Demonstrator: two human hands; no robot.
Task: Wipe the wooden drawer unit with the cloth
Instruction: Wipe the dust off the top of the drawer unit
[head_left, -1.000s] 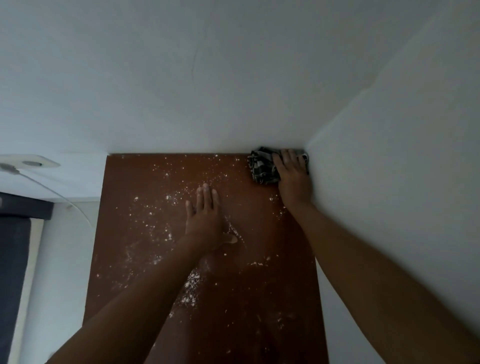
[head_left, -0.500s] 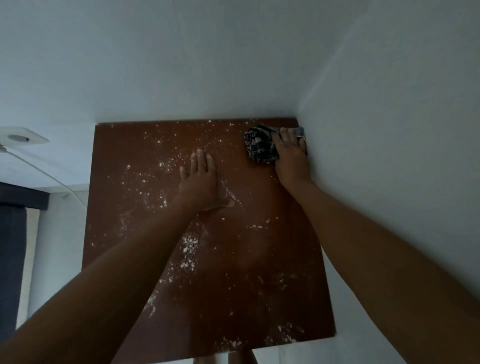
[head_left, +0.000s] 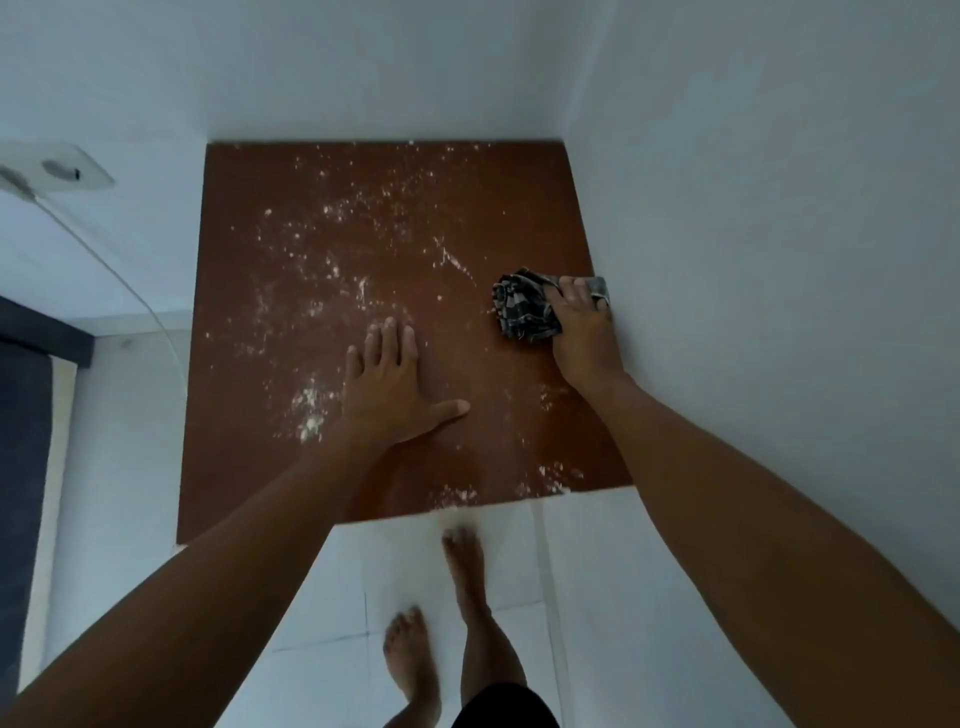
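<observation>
You stand over the wooden drawer unit, which sits pushed into the corner, its back and right edges touching the white walls, so only the brown top shows; no drawers or anything inside them are visible from here, can't tell contents. White powder is scattered over most of the top, thickest left of centre and along the front edge, so wiping looks barely begun. Your left hand lies flat on the middle of the top, fingers spread, thumb out to the right, holding nothing, probably bracing your lean. Your right hand presses down on the cloth, fingers together over its right half, pinning it to the top right beside the wall; that placement suits dragging dust along the right edge. The cloth is bunched, dark and striped, sticking out left of your fingers. Your bare feet stand on the tiled floor just in front of the unit.
</observation>
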